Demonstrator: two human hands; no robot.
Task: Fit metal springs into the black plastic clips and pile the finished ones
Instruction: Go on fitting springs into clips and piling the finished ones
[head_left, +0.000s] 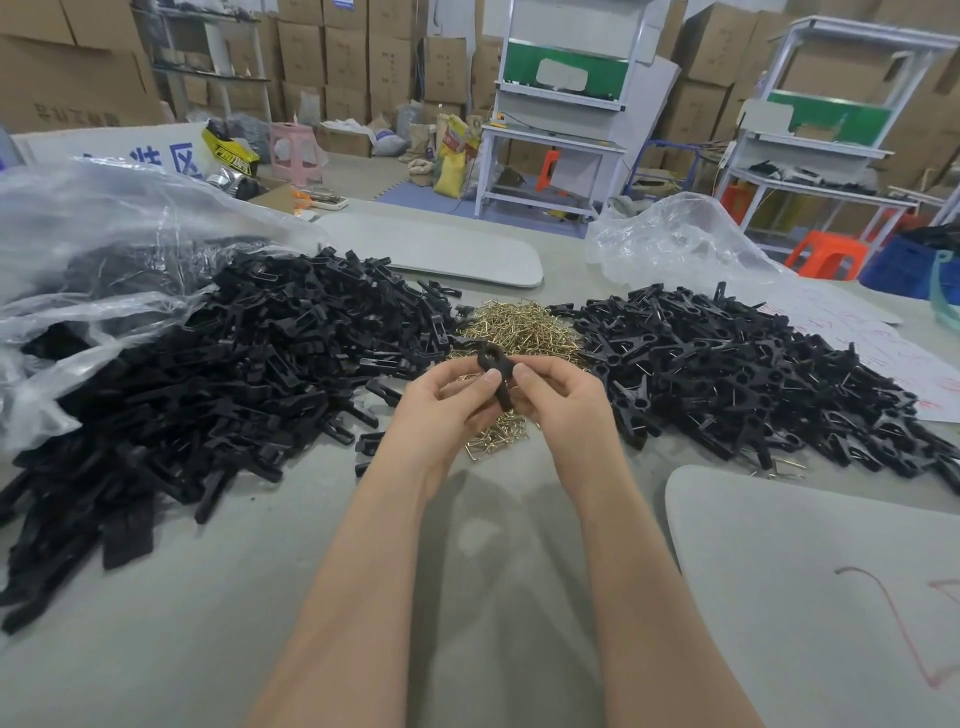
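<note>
Two bare forearms reach in from the desk's near edge, the left hand (447, 402) and right hand (563, 395) meeting over its middle. Fingers of both pinch one black clip (493, 371) just above a single heap of brass-coloured springs (511, 322). Two piles of clips flank the heap: a left pile (208, 374) and a right pile (753, 364), wire glinting in it. Two clear plastic bags (104, 234) lie on the grey desk (311, 597) – cardboard boxes (343, 57) and two white workbenches (556, 140) stand behind.
</note>
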